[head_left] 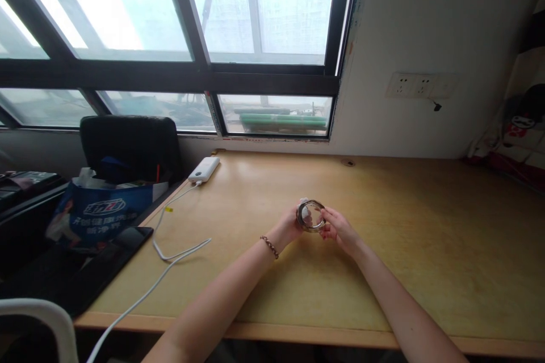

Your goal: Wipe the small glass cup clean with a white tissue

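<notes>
We held a shiny ring (313,230) over the tabletop (409,261), our left hand (291,224) gripping one side beside some unclear white material (304,211), our right hand (339,229) pinching the opposite rim. Farther left of our hands lay a white power bank (205,169) and cable (157,245).

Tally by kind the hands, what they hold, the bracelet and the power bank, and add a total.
Bare hands, left hand and right hand: 2
Round see-through object with shiny rim: 1
Crumpled white tissue or cloth: 1
Brown beaded bracelet: 1
Rectangular white power bank: 1
Total: 6
</notes>
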Demonstrator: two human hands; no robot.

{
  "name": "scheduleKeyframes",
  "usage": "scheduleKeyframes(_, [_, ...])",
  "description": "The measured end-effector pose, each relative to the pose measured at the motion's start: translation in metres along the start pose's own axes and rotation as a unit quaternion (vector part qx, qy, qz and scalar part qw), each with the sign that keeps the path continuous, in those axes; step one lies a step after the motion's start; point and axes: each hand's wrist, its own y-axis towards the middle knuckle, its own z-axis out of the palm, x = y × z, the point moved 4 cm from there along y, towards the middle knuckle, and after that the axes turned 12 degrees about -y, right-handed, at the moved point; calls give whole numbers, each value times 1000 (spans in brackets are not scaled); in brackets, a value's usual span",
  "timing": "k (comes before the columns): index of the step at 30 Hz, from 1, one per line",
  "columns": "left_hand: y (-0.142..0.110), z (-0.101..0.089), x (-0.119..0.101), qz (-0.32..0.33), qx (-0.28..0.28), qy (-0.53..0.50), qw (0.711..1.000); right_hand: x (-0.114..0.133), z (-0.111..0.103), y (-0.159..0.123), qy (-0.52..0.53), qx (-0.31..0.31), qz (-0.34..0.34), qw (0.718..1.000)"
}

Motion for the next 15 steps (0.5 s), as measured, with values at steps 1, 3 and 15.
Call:
scheduleKeyframes(1, [-2, 3, 0, -11, 10, 1, 1000, -1, -1, 1, 20, -6, 7, 1000])
scheduleKeyframes(3, [-7, 12, -1, -24, 39, 11, 999, -5, -3, 3, 82, -17, 29, 996])
scheduleKeyframes(15, [-14, 22, -1, 160, 75, 249, 952, -10, -3, 7, 317, -2, 36, 948])
